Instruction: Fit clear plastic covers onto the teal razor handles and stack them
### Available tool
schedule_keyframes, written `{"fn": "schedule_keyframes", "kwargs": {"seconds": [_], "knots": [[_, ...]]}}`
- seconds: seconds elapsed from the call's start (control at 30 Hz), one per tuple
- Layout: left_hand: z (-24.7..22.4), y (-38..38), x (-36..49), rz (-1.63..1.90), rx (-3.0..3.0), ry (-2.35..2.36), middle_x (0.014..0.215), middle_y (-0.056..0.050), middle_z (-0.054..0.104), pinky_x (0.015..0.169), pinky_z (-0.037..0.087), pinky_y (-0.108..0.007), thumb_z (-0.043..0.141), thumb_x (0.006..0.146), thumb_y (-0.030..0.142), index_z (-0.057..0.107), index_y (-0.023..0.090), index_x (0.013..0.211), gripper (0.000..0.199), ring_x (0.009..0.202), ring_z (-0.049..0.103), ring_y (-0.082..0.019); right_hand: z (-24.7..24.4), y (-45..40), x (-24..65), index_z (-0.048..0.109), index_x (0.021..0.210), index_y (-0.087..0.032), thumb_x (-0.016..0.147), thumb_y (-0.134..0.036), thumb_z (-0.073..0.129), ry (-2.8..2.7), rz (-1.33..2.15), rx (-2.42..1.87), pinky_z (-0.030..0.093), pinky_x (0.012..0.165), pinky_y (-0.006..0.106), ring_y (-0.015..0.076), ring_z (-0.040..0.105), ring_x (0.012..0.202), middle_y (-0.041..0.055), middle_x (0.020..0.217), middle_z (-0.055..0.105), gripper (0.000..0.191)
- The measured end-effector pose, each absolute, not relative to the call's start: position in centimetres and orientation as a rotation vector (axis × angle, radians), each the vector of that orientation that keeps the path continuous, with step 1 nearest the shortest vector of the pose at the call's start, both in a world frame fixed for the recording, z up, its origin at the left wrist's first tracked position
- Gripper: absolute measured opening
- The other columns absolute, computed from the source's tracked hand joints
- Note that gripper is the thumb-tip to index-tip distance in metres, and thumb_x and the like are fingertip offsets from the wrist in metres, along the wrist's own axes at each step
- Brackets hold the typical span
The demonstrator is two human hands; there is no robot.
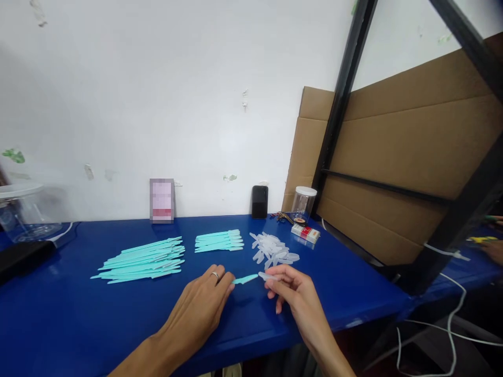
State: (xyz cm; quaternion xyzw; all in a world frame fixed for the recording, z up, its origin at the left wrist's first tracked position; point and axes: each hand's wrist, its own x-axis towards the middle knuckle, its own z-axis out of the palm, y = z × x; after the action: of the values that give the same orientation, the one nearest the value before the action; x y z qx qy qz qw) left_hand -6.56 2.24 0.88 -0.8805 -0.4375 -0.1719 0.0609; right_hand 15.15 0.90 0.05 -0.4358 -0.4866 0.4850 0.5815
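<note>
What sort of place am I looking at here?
Probably a small workshop or packing room, though I can't be certain: there's a blue worktable, with piles of turquoise plastic sticks near a loose heap of translucent caps.

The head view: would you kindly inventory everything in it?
Eyebrow razors: many, turquoise, left and centre
Held razor: one, turquoise, front
Caps: many, translucent, right of centre
Held cap: one, translucent, front
Tabletops: two, blue, centre, right
Jars: two, clear, left and right
Blurred panel: one, pinkish, back left
Phone-like device: one, black, back centre
Carton: one, white and red, right
Small clutter: several, mixed, back right
Flat object: one, black, left edge
Cardboard: several panels, brown, right
Rack: one, black, right
Cables: several, white, lower right
Wall: one, white, behind
Blurred item: one, yellow, right edge
Left hand: one, silver ring, front
Right hand: one, bare, front
</note>
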Motion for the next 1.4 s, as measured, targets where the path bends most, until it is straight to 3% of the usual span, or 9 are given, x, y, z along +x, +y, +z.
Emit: {"fn": "schedule_keyframes", "kwargs": {"seconds": [0.67,0.87,1.1,1.4], "knots": [[0.65,2.09,-6.65,-0.535,-2.648,-1.161,0.094,-0.003,0.057,0.068,0.043,-0.029,0.031,0.104,0.028,0.055,0.025,0.111,0.026,0.082,0.056,-0.02,0.46,0.36,15.07,0.073,0.093,-0.015,0.077,-0.036,0.075,-1.212,1.143,-0.995,0.042,0.043,0.02,0.0159,0.06,0.061,0.0056,0.072,0.07,0.027],[0.82,2.02,-6.67,-0.537,-2.646,-1.207,0.092,-0.002,0.058,0.063,0.042,-0.028,0.028,0.105,0.03,0.057,0.025,0.109,0.029,0.08,0.057,-0.019,0.02,0.87,15.63,0.066,0.068,-0.015,0.082,-0.048,0.069,-1.136,1.114,-1.035,0.042,0.042,0.02,0.0106,0.053,0.048,0.0031,0.061,0.064,0.036],[0.75,2.05,-6.62,-0.537,-2.634,-1.192,0.095,-0.004,0.058,0.064,0.042,-0.029,0.028,0.104,0.029,0.056,0.025,0.109,0.029,0.082,0.058,-0.02,0.21,0.74,15.76,0.063,0.068,-0.016,0.08,-0.042,0.073,-1.085,1.142,-1.043,0.041,0.04,0.018,0.0084,0.048,0.047,-0.0006,0.059,0.059,0.03],[0.79,1.98,-6.53,-0.563,-2.701,-1.127,0.093,-0.003,0.058,0.064,0.041,-0.028,0.029,0.105,0.029,0.057,0.024,0.11,0.029,0.083,0.057,-0.019,0.23,0.64,15.36,0.065,0.069,-0.016,0.081,-0.046,0.071,-1.247,1.149,-1.058,0.04,0.043,0.02,0.0094,0.049,0.047,-0.0005,0.058,0.059,0.033]]}}
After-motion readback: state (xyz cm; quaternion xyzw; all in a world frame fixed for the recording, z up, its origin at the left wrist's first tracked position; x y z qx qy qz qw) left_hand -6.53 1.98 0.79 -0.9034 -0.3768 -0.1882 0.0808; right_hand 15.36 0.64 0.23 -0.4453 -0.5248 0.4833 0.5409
